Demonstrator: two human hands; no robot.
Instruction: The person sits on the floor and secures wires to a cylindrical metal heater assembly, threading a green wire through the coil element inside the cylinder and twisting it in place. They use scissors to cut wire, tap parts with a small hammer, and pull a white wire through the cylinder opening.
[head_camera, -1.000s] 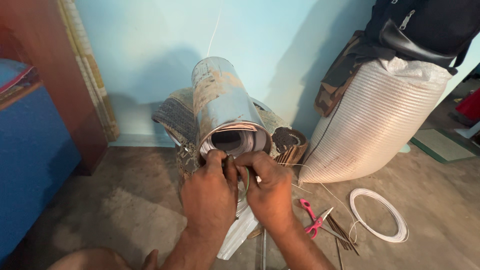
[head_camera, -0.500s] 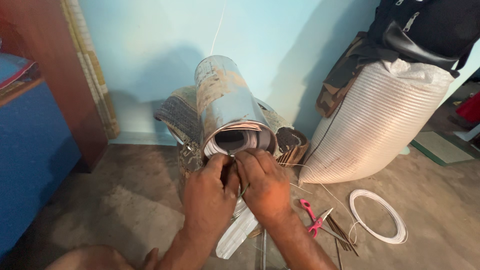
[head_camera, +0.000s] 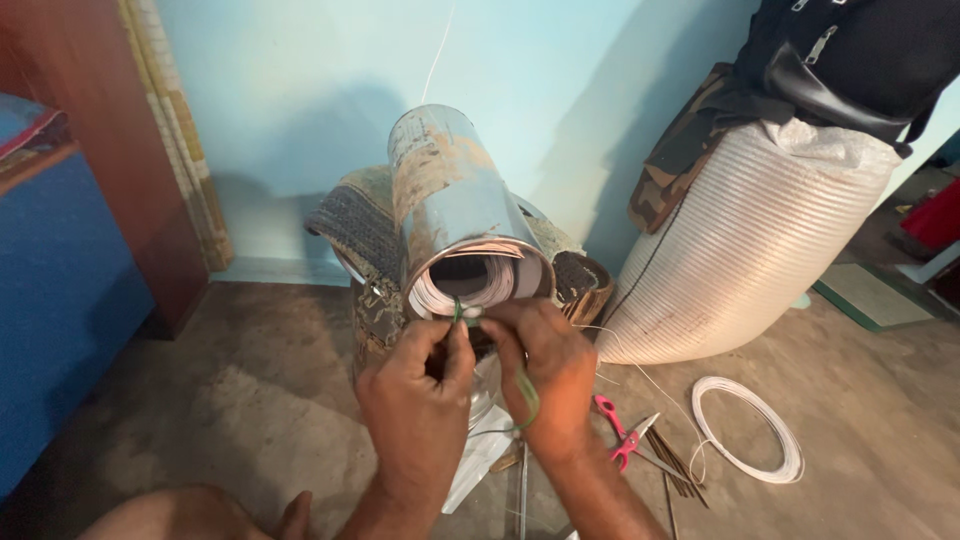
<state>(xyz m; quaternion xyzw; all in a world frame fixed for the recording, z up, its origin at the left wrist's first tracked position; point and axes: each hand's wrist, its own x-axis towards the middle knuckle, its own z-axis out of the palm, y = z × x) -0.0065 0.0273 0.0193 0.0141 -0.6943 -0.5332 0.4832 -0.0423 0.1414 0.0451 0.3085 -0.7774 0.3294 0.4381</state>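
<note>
A white woven sack (head_camera: 745, 250) leaned at three o'clock; the metal cylinder (head_camera: 455, 205) packed with rolled white sheets lay at centre. Below its mouth, the left hand (head_camera: 415, 415) and right hand (head_camera: 550, 385) were both pinched shut on a thin green wire (head_camera: 525, 390), seemingly mid-threading; the following pull would need steady tension.

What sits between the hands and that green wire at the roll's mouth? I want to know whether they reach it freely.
Nothing visible does. The left hand and right hand already pinch the green wire at the lower rim of the rolled metal sheet.
</note>
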